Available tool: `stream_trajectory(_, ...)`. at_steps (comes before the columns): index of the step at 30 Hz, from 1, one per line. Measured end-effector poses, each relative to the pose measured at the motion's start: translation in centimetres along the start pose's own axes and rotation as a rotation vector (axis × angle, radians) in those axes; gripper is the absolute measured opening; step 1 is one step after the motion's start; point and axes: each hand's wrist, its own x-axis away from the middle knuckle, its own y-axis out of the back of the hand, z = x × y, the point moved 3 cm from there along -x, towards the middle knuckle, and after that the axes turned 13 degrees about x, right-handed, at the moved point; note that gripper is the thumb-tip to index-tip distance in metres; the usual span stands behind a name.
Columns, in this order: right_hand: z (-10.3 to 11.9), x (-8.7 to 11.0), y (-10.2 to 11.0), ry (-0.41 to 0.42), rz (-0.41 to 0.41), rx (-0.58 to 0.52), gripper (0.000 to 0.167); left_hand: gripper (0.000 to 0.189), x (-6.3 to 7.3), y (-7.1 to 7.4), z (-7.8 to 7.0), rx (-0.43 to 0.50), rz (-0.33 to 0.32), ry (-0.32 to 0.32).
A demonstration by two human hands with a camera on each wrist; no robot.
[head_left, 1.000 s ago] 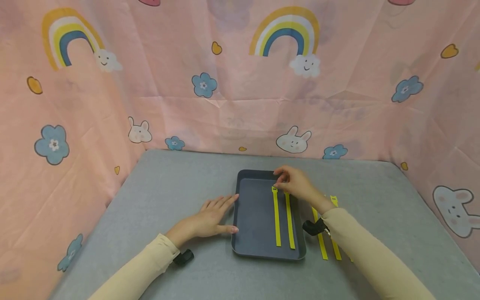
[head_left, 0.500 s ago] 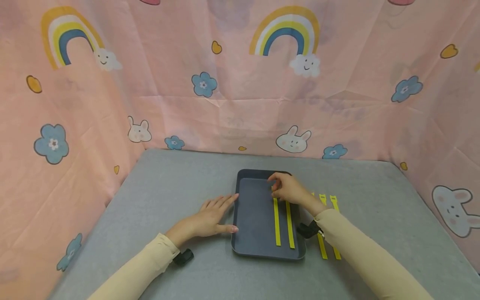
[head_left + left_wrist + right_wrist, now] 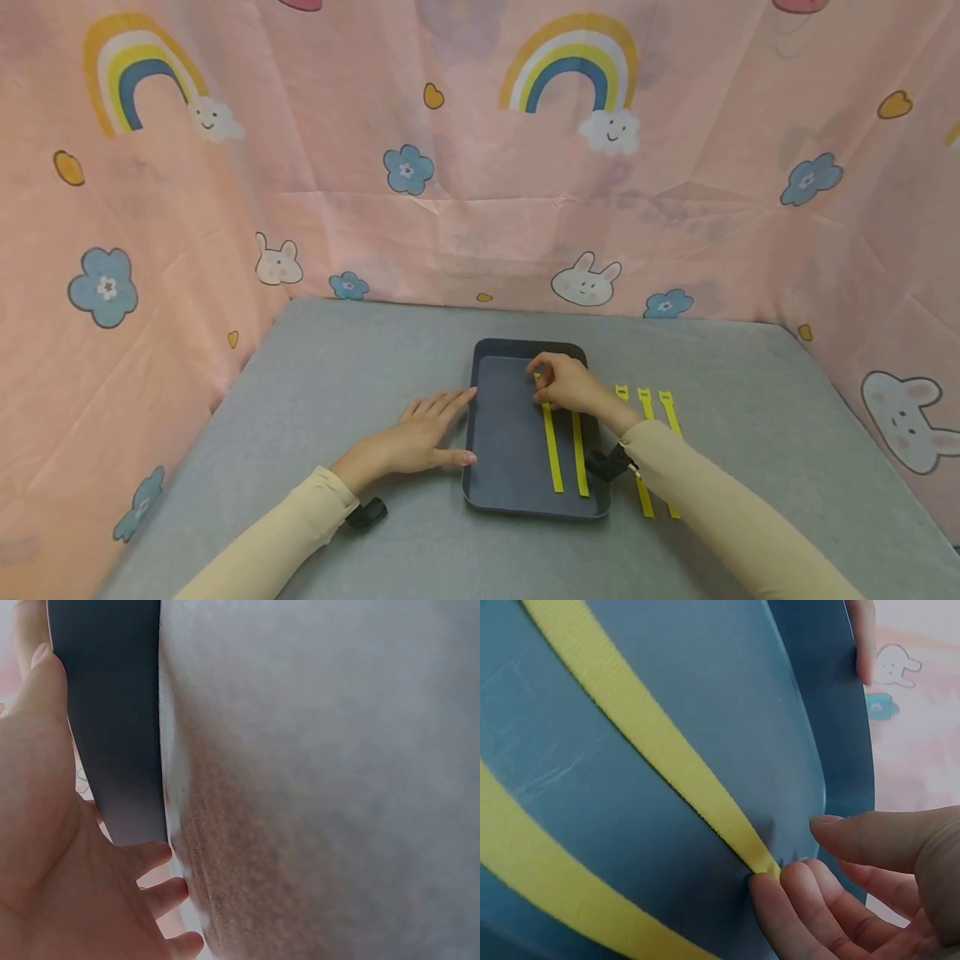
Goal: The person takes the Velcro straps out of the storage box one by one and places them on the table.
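Observation:
A dark grey tray [image 3: 506, 442] lies lengthwise on the table with two yellow hook-and-loop cable ties in its right half. My right hand [image 3: 566, 387] reaches over the tray and pinches the far end of the left cable tie [image 3: 553, 454]; its tip tucks in at the fingertips in the right wrist view. The right cable tie [image 3: 581, 458] runs alongside, its far end hidden beneath the hand. With fingers spread, my left hand [image 3: 420, 437] rests against the tray's left rim; in the left wrist view the tray's wall [image 3: 112, 712] stands by the thumb.
Right of the tray, three more yellow cable ties [image 3: 645, 496] lie side by side on the grey table [image 3: 352, 358], partly covered by the right forearm [image 3: 720, 508]. A pink patterned curtain [image 3: 480, 167] hangs behind and at both sides.
The right hand has shifted left and slightly nearer. The far end of the left cable tie has moved left with it, so that tie now slants. The left hand stays put.

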Motion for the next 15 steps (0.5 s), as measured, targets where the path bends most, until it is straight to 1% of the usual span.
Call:
stream_trajectory(8, 0.64, -0.29, -0.25, 0.008, -0.004, 0.000, 0.040, 0.096, 0.10, 0.09, 0.18, 0.004, -0.010, -0.002)
stream_trajectory(15, 0.86, -0.66, -0.71, 0.019, -0.003, -0.002, 0.038, 0.096, 0.09, -0.01, 0.29, -0.001, -0.005, -0.001)
